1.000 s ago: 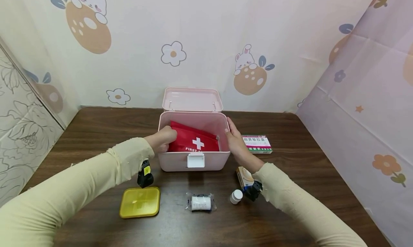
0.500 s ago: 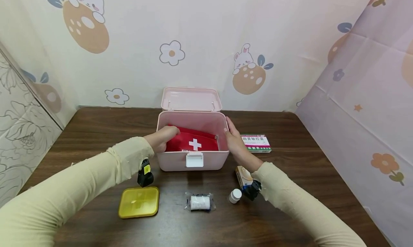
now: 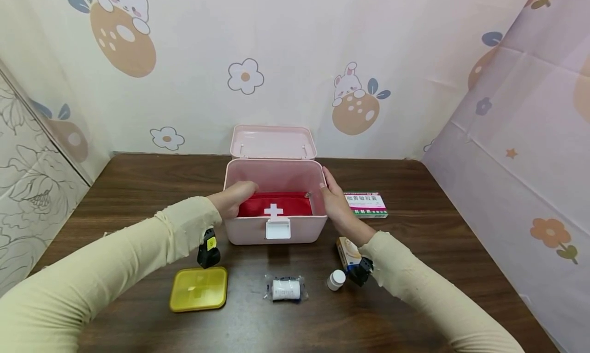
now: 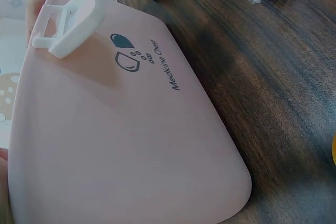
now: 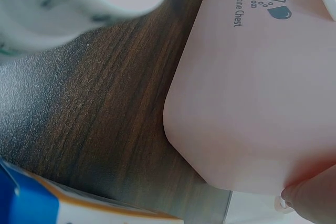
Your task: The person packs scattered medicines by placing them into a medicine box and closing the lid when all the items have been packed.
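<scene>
A pink medicine chest [image 3: 244, 233], lettered "Medicine Chest" in both wrist views, stands with its lid [image 3: 273, 143] raised and its white latch [image 3: 278, 229] at the front. Low inside lies a red first aid pouch [image 3: 295, 204] with a white cross. My left hand [image 3: 236, 196] reaches over the left rim into the chest, at the pouch's left end; its fingertips are hidden, so its hold on the pouch does not show. My right hand [image 3: 335, 202] grips the chest's right wall, thumb at the rim, fingers along the outside.
Right of the chest lies a white, pink and green medicine carton [image 3: 367, 205]. Nearer stand an orange and blue box [image 3: 349, 251] and a white bottle [image 3: 336, 280]. A wrapped bandage roll [image 3: 286, 289] and a yellow case [image 3: 199, 289] lie in front.
The red pouch has sunk lower and flatter into the chest, its upper edge dropping out of its slant. My left hand has shifted slightly right; the right hand has kept its place.
</scene>
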